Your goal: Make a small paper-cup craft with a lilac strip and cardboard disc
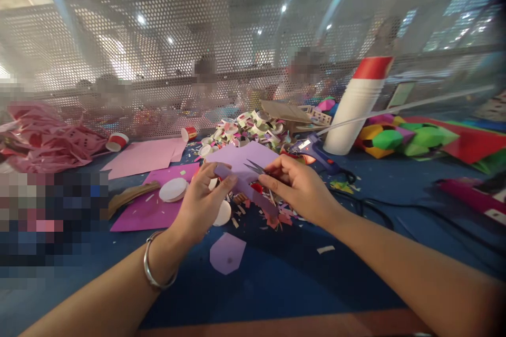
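My left hand pinches a lilac sheet of paper by its near edge, over a blue tabletop. My right hand is closed around small scissors, whose blades are parted and pointing left into the paper. A folded strip of the lilac paper runs down between both hands. A cut lilac piece lies flat on the table just below my hands. Paper scraps are scattered under my right hand.
Pink and magenta sheets with white paper discs lie at left. A glue gun with a black cord, a tilted stack of white cups, cut cup rings and coloured paper shapes stand behind. A perforated metal screen backs the table.
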A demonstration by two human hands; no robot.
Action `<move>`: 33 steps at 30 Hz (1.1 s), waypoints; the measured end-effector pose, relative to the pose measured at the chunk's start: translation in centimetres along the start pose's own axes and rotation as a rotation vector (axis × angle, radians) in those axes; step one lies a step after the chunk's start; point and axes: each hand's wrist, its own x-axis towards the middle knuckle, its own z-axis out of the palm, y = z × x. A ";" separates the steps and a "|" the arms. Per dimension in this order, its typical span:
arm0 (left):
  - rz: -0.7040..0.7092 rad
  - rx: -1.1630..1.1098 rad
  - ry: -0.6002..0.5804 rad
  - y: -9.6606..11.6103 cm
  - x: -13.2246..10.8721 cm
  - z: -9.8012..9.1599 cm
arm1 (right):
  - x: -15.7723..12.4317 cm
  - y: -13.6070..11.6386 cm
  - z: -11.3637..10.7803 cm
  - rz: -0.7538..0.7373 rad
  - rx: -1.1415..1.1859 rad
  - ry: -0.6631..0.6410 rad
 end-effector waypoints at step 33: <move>-0.443 -0.641 0.227 2.1 3.0 -3.0 | -1.9 -1.5 0.2 -0.185 -1.035 -0.336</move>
